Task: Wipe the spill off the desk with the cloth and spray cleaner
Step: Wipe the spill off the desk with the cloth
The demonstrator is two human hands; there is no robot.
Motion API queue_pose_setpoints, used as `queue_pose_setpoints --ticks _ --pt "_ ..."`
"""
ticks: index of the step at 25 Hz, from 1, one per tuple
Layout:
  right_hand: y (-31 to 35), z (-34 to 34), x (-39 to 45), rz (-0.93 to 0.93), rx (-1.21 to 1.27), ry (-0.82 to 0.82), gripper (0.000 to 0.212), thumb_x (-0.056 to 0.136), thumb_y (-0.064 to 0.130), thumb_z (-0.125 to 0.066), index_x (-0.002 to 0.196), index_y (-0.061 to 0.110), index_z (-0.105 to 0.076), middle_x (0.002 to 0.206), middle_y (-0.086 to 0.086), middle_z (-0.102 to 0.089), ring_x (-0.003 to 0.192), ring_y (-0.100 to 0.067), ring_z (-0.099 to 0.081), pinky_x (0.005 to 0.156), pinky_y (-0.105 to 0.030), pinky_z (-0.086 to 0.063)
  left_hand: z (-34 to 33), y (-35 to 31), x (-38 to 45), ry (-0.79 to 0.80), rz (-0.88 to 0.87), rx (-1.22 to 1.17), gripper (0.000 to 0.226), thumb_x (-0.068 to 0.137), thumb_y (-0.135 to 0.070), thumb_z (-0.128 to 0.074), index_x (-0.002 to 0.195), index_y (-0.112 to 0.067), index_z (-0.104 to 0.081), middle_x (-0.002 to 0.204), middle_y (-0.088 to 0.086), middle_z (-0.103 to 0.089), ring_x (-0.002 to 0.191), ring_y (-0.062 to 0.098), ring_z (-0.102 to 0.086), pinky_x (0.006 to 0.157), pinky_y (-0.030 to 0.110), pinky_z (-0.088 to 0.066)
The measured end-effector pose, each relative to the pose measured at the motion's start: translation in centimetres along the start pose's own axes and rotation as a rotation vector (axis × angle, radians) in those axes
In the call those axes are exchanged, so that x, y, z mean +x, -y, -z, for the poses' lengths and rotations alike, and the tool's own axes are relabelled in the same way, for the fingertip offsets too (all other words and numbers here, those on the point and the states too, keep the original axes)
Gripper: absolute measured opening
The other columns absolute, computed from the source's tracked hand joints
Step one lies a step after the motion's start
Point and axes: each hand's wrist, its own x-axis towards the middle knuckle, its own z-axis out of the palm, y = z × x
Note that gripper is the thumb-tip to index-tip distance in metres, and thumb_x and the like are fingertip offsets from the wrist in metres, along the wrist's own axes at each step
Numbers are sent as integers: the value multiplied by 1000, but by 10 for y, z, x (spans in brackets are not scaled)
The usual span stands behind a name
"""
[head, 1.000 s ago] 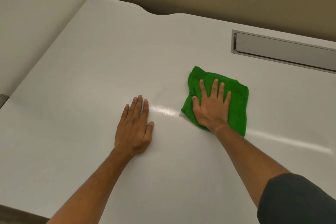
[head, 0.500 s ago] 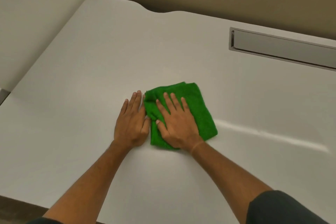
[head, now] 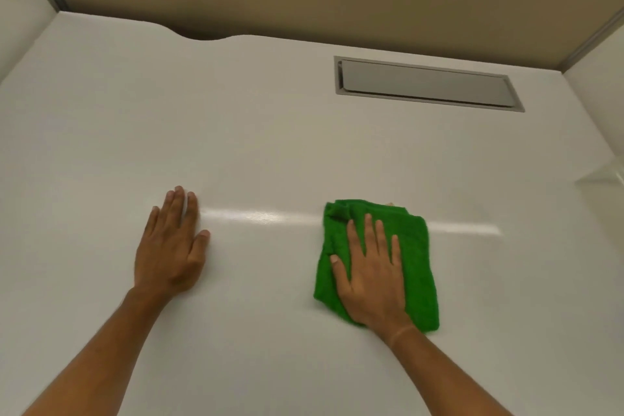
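The white desk [head: 270, 132] has a glossy top that catches a bright streak of light across its middle. A grey metal cable-tray lid [head: 427, 83] is set flush into it near the back right. A folded green cloth [head: 418, 267] lies flat on the top, right of centre, under the flat right hand [head: 371, 277]. The left hand [head: 170, 246] rests palm down on the bare top, well apart from the cloth.

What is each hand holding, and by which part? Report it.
Nothing is gripped. The right hand presses flat on the middle of the green cloth, pinning it to the desk. The left hand lies flat on bare desk.
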Motion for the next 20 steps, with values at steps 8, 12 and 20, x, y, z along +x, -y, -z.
queue_pose_setpoints --ticks 8,12,20 --pt "-87 8 20 -413 -9 -59 78 94 64 -19 155 16 -20 160 -19 -20 147 -35 -17 118 -57 -11 -2 -4 1 9 12 18 73 88 -42 -22 152 -8 -18 161 15 -11 149 24 -6 120 41 -5" --pt "-111 11 39 -391 -3 -67 80 91 68 -22 155 20 -18 161 -19 -16 148 -36 -15 118 -57 -8 3 -12 2 42 45 5 74 87 -41 -23 152 -7 -16 161 15 -8 149 25 -4 120 42 -3" --pt "-126 8 73 -546 46 -74 99 79 83 -7 155 20 -14 159 -29 -9 147 -43 -9 117 -59 -6 -2 -15 3 4 43 47 75 88 -42 -20 153 -5 -8 161 16 -1 149 25 4 121 39 3"
